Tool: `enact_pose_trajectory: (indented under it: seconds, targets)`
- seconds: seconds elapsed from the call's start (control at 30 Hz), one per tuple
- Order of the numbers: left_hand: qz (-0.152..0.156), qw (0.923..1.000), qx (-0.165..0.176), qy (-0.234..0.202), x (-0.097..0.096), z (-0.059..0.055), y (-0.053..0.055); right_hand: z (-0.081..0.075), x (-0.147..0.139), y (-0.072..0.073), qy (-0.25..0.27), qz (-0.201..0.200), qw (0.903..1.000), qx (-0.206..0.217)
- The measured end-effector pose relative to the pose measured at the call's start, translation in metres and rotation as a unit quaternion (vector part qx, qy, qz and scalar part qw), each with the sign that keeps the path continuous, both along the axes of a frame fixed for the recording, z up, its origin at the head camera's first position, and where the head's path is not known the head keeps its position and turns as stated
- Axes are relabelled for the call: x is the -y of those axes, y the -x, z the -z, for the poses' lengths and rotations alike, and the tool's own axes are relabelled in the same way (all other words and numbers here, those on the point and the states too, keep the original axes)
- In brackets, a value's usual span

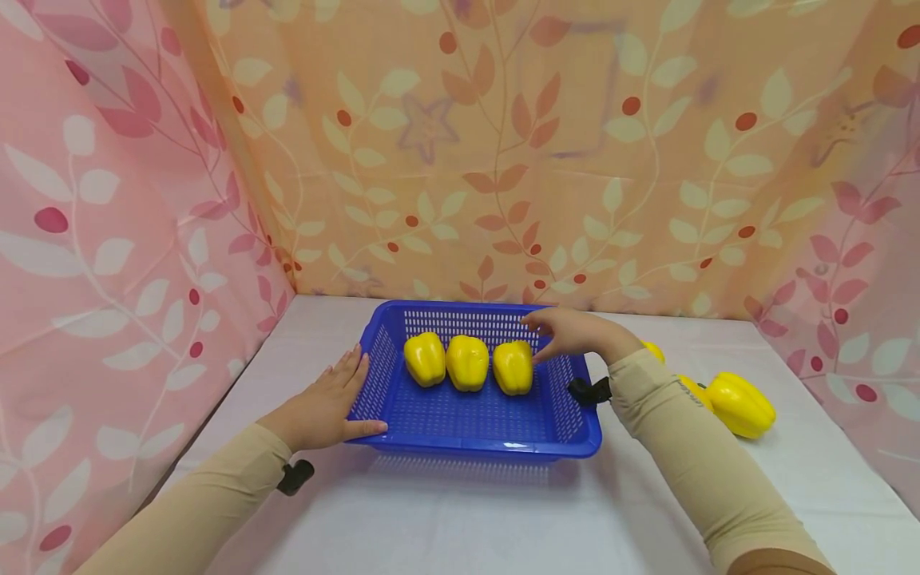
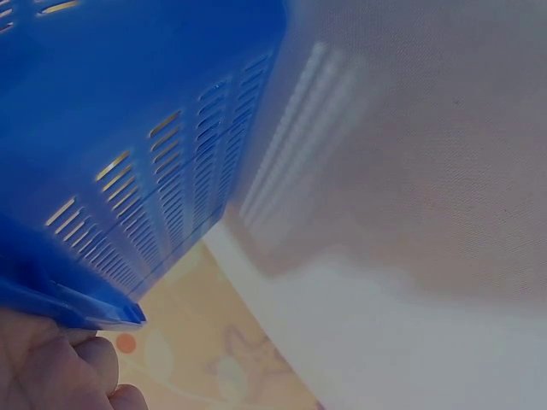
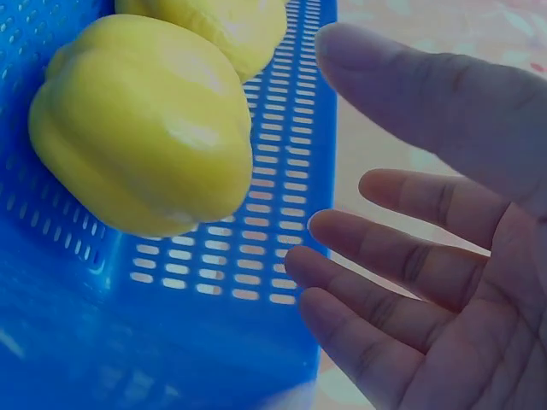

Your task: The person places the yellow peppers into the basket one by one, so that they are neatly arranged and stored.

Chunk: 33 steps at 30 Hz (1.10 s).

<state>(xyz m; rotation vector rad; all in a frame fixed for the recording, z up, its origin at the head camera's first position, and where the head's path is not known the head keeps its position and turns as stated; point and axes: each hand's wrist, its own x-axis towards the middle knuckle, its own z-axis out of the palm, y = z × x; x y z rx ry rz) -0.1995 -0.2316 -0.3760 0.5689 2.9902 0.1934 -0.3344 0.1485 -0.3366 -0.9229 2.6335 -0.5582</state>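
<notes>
A person's right hand (image 1: 575, 331), thumb and fingers apart, hovers just right of the rightmost yellow pepper (image 1: 513, 369), one of three lined up inside a blue basket (image 1: 467, 449). The left hand (image 1: 323, 407), fingers extended, rests on the basket's left rim. More yellow peppers (image 1: 740, 405) lie beyond the basket's right side.

Blue basket (image 1: 467, 448) common to high head, close wrist views
</notes>
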Motion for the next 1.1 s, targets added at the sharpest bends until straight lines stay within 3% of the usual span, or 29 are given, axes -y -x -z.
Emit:
enact_pose_trajectory:
  seconds: [0.33,1.1]
  targets:
    - [0.001,1.0000,0.002,0.001,0.000,0.001,0.000,-0.006,-0.012,-0.006,0.021,0.014,0.9995,0.021]
    - [-0.005,0.9999,0.011,0.004,-0.001,0.000,0.000,-0.018,-0.058,-0.020,0.032,0.062,0.9976,-0.006]
